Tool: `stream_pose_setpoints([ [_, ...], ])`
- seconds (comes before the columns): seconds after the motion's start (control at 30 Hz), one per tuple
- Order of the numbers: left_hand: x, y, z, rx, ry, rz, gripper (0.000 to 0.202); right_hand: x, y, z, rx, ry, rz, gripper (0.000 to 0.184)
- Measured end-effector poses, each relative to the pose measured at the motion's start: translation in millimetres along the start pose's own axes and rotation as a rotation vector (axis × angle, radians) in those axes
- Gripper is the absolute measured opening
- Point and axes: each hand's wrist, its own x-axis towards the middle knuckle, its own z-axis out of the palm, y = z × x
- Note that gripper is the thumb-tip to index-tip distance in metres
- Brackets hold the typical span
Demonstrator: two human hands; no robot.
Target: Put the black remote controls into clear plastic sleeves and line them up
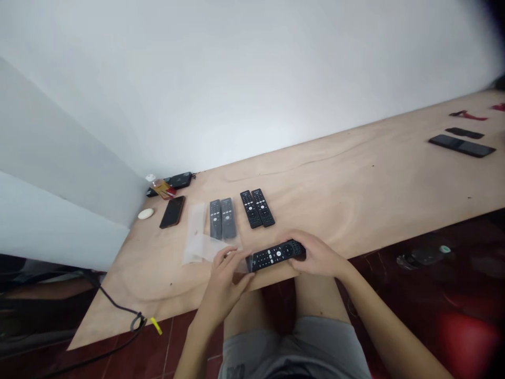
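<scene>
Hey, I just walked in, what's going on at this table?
Someone is handling a black remote control above the near edge of the wooden table. The right hand holds one end, while the left hand grips a clear plastic sleeve at the other. Beyond the hands lie two bare remotes side by side; left of them are two sleeved remotes, with loose plastic film beside those.

Indoors (exact setting unclear), white wall (252, 79), wooden table (335, 179), red floor tiles (153, 355)
</scene>
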Motion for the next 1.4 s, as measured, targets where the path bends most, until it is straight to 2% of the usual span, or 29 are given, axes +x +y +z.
stream_pose_setpoints([
  [0.07,4,-4,0.1,-0.013,0.029,0.024,0.049,0,0,0,0.009,0.002,0.009,0.059],
  [0.23,10,-6,3.3,0.020,0.099,0.088,0.036,-1,3,-1,0.045,0.018,0.021,0.059],
  [0.4,13,0,16.3,-0.055,0.044,0.064,0.059,1,4,-1,0.016,-0.015,-0.030,0.067],
  [0.53,25,18,29.2,-0.127,-0.029,0.078,0.066,8,3,3,-0.099,-0.122,-0.034,0.070],
  [0.6,29,25,30.4,-0.142,-0.077,0.056,0.077,9,2,5,-0.141,-0.151,-0.029,0.071],
  [0.67,28,26,26.2,-0.141,-0.122,0.011,0.092,5,1,4,-0.155,-0.117,0.005,0.072],
  [0.73,22,22,18.2,-0.125,-0.147,-0.031,0.101,-3,1,3,-0.152,-0.017,0.069,0.070],
  [0.83,9,11,7.7,-0.095,-0.137,-0.085,0.098,-18,2,2,-0.139,0.126,0.139,0.051],
  [0.93,6,8,9.3,-0.081,-0.124,-0.124,0.092,-26,0,10,-0.098,0.170,0.161,0.042],
  [1.13,30,33,40.7,-0.105,-0.130,-0.006,0.089,-15,-8,46,0.085,0.123,0.238,0.050],
  [1.2,35,38,45.5,-0.116,-0.134,0.012,0.091,-11,-7,53,0.101,0.144,0.246,0.054],
  [1.3,32,36,39.7,-0.107,-0.132,-0.013,0.094,-13,-1,46,0.113,0.161,0.262,0.047],
  [1.4,20,26,25.9,-0.080,-0.118,-0.050,0.087,-27,8,21,0.113,0.137,0.265,0.030],
])
